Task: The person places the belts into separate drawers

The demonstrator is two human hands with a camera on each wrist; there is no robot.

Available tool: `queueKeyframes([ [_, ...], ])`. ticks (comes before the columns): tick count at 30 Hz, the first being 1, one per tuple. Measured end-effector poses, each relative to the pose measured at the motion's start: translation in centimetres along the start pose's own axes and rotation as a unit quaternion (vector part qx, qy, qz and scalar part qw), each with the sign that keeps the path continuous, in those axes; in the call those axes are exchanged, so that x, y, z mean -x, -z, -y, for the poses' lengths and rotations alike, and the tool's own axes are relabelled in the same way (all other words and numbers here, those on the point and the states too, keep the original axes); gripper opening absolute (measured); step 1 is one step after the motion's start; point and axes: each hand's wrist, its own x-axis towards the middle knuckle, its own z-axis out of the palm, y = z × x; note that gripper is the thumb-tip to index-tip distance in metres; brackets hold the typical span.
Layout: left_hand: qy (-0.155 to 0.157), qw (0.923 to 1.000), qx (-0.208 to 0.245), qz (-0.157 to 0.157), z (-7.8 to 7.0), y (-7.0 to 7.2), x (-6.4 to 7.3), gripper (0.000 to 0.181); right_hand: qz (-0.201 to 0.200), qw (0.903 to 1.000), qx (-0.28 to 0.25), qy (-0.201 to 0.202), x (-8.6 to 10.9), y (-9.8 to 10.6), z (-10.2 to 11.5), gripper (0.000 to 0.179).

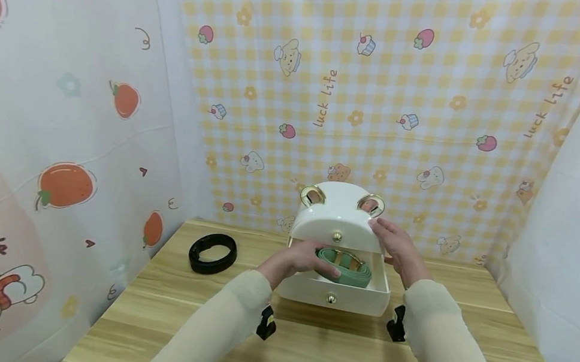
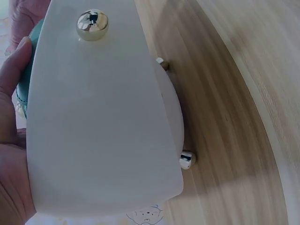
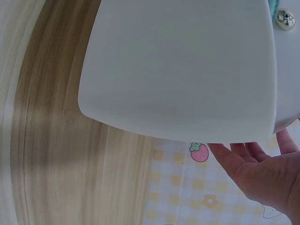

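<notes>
A small white cabinet point(image 1: 340, 202) with two gold-rimmed ears on top stands on the table, its lower drawer point(image 1: 306, 291) pulled out. In that drawer lies a coiled green belt point(image 1: 351, 278) with a gold buckle. My left hand point(image 1: 301, 257) holds the coil at its left, the thumb along its near side; in the left wrist view the green belt point(image 2: 24, 86) shows beside the thumb, mostly hidden behind the drawer front. My right hand point(image 1: 396, 248) rests against the cabinet's upper right side, and its fingers point(image 3: 229, 158) are partly hidden behind the drawer in the right wrist view.
To the left, a coiled black belt point(image 1: 211, 268) lies on the wooden table point(image 1: 322, 360). Above the pulled-out drawer is an upper drawer with a gold knob point(image 1: 337, 236). A checked cloth point(image 1: 360, 93) hangs behind the table, with pale cloths at both sides.
</notes>
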Motion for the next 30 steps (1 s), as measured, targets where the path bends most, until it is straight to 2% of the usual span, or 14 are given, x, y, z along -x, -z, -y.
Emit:
queueKeyframes([
  [3, -0.009, 0.9998, -0.010, 0.012, 0.1, -0.1, -0.1, 0.062, -0.002, 1.0000, -0.003, 0.000, 0.0, 0.0, 0.0, 0.074],
  [7, -0.004, 0.9991, -0.034, 0.024, 0.0, -0.2, -0.3, 0.069, -0.005, 1.0000, -0.008, 0.001, -0.1, 0.0, -0.1, 0.074],
  [12, 0.030, 0.9974, -0.064, 0.015, -0.1, -0.4, -0.4, 0.067, -0.003, 1.0000, -0.004, 0.005, -0.1, 0.0, -0.2, 0.074],
  [16, 0.051, 0.9914, -0.121, 0.003, -0.5, -0.7, -0.1, 0.069, -0.002, 1.0000, -0.008, 0.004, 0.0, 0.0, -0.2, 0.073],
  [19, 0.049, 0.9875, -0.150, 0.002, -0.9, -0.6, 0.2, 0.072, -0.004, 0.9999, -0.013, 0.002, 0.0, 0.1, -0.1, 0.073],
  [23, 0.034, 0.9873, -0.155, 0.014, -1.3, -0.3, 0.6, 0.068, -0.005, 0.9999, -0.015, 0.002, 0.0, 0.1, -0.2, 0.073],
  [30, 0.002, 0.9910, -0.133, 0.010, -1.9, 1.1, 1.8, 0.070, -0.002, 1.0000, -0.004, 0.006, -0.2, 0.1, -0.2, 0.074],
])
